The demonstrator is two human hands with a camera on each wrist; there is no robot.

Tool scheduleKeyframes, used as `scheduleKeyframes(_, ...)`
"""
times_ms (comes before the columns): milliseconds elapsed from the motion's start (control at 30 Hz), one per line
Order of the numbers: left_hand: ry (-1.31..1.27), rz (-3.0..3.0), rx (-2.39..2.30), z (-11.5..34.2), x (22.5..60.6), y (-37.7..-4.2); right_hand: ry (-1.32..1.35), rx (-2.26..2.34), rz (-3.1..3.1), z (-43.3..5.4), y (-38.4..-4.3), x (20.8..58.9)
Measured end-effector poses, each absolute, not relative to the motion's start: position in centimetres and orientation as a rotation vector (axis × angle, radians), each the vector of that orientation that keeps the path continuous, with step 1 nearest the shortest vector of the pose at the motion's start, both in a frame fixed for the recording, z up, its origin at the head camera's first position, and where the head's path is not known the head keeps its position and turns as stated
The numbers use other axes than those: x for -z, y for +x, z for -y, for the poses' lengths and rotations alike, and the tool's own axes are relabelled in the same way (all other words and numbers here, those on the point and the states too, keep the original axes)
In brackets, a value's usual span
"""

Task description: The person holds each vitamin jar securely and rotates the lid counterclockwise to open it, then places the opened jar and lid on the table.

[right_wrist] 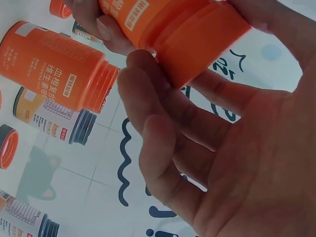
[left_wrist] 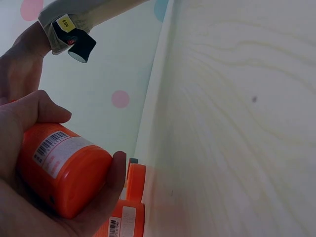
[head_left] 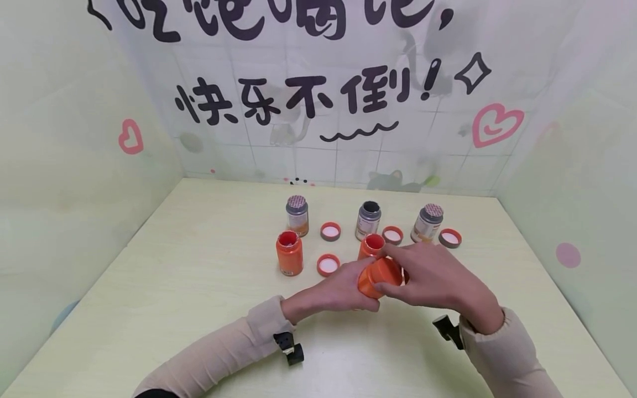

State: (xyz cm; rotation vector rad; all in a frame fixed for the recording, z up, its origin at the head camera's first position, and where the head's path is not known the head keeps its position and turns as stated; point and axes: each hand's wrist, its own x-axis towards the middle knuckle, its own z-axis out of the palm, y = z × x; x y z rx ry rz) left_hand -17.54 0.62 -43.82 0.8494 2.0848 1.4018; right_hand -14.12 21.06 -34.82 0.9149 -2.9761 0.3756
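Observation:
My left hand [head_left: 343,288] grips the body of an orange bottle [left_wrist: 74,170], tilted above the table with its base toward the left wrist camera. The fingers and thumb of my right hand [head_left: 443,276] pinch the bottle's orange cap [right_wrist: 202,42], which sits at the neck in the right wrist view. Just behind the hands stands a second orange bottle [head_left: 371,244], uncapped and partly hidden by them. A third orange bottle [head_left: 290,255] stands uncapped to the left, with an upturned cap [head_left: 328,266] beside it.
Along the back stand three white-labelled bottles with grey necks: a left one [head_left: 297,219] and a right one [head_left: 427,224] with patterned tops, and a middle one [head_left: 368,224] with a dark opening. Upturned caps [head_left: 330,231] lie among them. A printed wall [head_left: 328,160] bounds the table behind.

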Motion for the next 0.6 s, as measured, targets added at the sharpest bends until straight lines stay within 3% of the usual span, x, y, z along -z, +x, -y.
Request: scheduleKeyframes(600,0.823,-2.107,-1.369,-0.68,43.67,-17.44,0.842,-0.407,2.996,-21.09,-14.10,34.61)
